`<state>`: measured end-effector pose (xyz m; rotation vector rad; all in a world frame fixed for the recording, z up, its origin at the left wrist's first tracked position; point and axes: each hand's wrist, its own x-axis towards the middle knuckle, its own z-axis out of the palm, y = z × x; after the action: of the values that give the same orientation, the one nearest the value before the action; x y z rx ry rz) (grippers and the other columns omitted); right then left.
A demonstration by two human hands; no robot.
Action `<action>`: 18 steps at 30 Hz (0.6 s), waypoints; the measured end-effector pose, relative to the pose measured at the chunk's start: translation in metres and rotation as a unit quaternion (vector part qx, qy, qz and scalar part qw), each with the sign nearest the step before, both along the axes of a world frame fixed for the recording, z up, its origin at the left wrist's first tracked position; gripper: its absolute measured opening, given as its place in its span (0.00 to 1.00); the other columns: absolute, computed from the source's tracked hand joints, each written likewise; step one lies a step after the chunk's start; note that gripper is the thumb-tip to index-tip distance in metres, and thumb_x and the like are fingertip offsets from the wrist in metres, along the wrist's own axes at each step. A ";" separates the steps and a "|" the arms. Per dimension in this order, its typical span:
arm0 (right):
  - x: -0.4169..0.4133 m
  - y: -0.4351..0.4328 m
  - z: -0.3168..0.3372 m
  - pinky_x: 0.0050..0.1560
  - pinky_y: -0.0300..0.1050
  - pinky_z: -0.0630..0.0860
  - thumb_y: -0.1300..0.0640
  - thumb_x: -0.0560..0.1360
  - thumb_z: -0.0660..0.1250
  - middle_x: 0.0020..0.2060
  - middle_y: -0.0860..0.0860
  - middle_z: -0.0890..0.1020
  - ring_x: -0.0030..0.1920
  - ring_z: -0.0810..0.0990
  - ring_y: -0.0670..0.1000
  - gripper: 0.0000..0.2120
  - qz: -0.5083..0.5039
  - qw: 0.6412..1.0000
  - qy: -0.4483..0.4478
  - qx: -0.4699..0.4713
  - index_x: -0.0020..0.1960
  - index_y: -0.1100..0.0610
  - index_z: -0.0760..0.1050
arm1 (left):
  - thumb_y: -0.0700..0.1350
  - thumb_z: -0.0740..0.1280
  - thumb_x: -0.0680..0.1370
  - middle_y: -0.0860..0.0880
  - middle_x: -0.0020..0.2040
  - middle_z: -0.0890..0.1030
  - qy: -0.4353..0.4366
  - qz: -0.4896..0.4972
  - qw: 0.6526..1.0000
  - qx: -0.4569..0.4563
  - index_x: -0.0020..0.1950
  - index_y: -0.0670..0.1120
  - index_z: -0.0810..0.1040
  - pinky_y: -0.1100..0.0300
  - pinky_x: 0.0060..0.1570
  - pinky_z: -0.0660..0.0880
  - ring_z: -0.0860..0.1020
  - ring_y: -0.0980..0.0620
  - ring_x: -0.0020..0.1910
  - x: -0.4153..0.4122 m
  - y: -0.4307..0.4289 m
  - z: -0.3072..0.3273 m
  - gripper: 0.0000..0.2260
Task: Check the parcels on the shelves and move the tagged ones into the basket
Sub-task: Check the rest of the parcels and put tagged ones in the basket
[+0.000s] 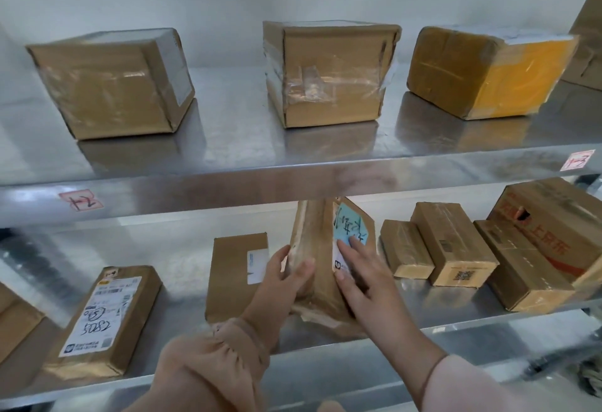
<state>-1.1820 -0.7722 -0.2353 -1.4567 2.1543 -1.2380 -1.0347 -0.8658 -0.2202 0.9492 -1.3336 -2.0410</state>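
Currently, the parcel point(312, 249) stands on end over the lower shelf point(456, 323), at the centre of my view, tilted with its top toward 1 o'clock.

My left grip point(283, 278) is closed round the parcel's left edge. The thumb lies across the near face and the fingers go behind it.

My right grip point(361, 278) lies flat against the parcel's right face, fingers straight, clasping nothing. Its fingertips point(345, 245) touch the lower edge of a handwritten blue tag point(350, 227), which is stuck over a white label. I cannot tell whether the parcel's base bears on the shelf or hangs clear of it.

- **9 o'clock of the parcel:** just beside my left grip, a flat carton point(234, 275) stands upright.
- **8 o'clock, further out:** a labelled carton point(104, 317) lies label up.
- **3 o'clock:** a row of small cartons point(452, 245) sits close together, with a large carton point(553, 226) bearing red print behind them.
- **12 o'clock:** on the upper shelf point(228, 144), three taped cartons point(329, 76) stand well apart in a line.
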 end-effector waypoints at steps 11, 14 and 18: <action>0.069 -0.032 0.021 0.73 0.55 0.61 0.51 0.71 0.74 0.76 0.49 0.59 0.76 0.55 0.46 0.31 0.050 0.995 0.007 -0.091 0.71 0.43 0.67 | 0.42 0.65 0.80 0.47 0.55 0.84 0.032 0.117 0.992 -0.034 0.65 0.58 0.71 0.53 0.44 0.82 0.84 0.46 0.52 0.101 -0.015 0.005 0.16; 0.101 -0.039 0.025 0.73 0.45 0.54 0.46 0.70 0.74 0.77 0.45 0.52 0.72 0.48 0.35 0.37 0.074 0.995 -0.052 -0.045 0.72 0.31 0.57 | 0.44 0.65 0.80 0.50 0.54 0.85 0.015 0.154 0.988 -0.027 0.66 0.62 0.70 0.49 0.46 0.82 0.83 0.47 0.52 0.141 -0.014 -0.003 0.19; 0.161 -0.049 0.021 0.66 0.32 0.63 0.52 0.71 0.74 0.69 0.39 0.67 0.67 0.61 0.33 0.36 0.145 0.986 -0.060 -0.059 0.70 0.33 0.58 | 0.42 0.60 0.81 0.54 0.63 0.79 -0.022 0.195 0.978 -0.075 0.68 0.61 0.70 0.46 0.60 0.77 0.78 0.50 0.61 0.203 -0.004 -0.006 0.19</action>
<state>-1.0211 -0.8208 -0.2145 -1.6286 1.7423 -1.3240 -0.8317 -0.8694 -0.2265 1.0935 -1.1932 -1.6115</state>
